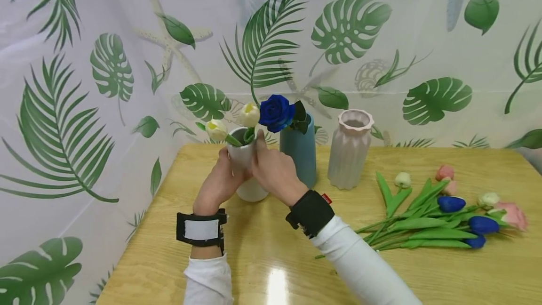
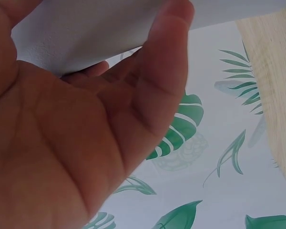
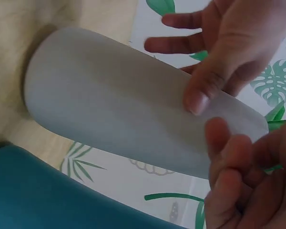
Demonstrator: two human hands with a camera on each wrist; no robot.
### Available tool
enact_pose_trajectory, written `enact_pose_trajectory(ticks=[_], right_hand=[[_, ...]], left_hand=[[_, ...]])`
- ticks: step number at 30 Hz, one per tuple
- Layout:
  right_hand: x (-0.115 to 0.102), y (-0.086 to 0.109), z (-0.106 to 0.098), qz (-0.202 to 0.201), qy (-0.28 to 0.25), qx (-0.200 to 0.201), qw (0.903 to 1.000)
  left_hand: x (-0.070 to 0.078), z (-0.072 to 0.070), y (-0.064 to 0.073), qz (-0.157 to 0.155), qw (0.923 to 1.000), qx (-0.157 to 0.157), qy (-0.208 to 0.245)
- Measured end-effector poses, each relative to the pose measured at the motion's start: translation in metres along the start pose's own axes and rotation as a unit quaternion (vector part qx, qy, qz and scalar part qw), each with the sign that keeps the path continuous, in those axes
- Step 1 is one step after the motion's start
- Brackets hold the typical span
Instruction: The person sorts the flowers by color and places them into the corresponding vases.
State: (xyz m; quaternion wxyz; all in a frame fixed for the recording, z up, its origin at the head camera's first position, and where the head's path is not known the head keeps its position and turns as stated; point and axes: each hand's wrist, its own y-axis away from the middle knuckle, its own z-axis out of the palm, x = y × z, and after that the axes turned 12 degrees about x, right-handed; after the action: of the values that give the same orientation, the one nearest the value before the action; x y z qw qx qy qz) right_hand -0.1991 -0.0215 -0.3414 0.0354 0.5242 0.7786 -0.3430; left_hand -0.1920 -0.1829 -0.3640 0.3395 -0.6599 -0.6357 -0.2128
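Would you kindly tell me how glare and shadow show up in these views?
Head: bright white glare on the yellowish wooden table at the bottom edge; left wrist: the person's bare left hand looks dim against the brighter, leaf-printed white backdrop; right wrist: soft shadow beside the base of the smooth white cylindrical vase.

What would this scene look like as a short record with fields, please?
left hand: holds white vase
right hand: near the white vase's rim; grip unclear
in white vase: two white tulips
blue vase: right of white vase, blue rose at its mouth
pink vase: right of blue vase
loose flowers: on table, right side
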Motion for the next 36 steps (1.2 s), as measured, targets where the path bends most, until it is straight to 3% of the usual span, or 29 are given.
enact_pose_trajectory(ticks=[10,19,27,36], right_hand=[[0.018,0.022,0.003,0.033,-0.082,-0.064,0.9940],[0.047,0.064,-0.006,0.030,-0.123,-0.080,0.9887],[0.088,0.104,-0.032,0.095,-0.104,-0.123,0.9824],[0.128,0.111,-0.071,0.133,-0.048,-0.164,0.9762]], left_hand=[[0.003,0.000,-0.001,-0.014,0.9999,-0.005,-0.006],[0.002,0.002,0.002,-0.026,0.9996,-0.002,0.005],[0.001,0.001,0.006,-0.038,0.9993,-0.006,-0.002],[0.003,0.002,0.005,-0.038,0.9992,-0.003,0.011]])
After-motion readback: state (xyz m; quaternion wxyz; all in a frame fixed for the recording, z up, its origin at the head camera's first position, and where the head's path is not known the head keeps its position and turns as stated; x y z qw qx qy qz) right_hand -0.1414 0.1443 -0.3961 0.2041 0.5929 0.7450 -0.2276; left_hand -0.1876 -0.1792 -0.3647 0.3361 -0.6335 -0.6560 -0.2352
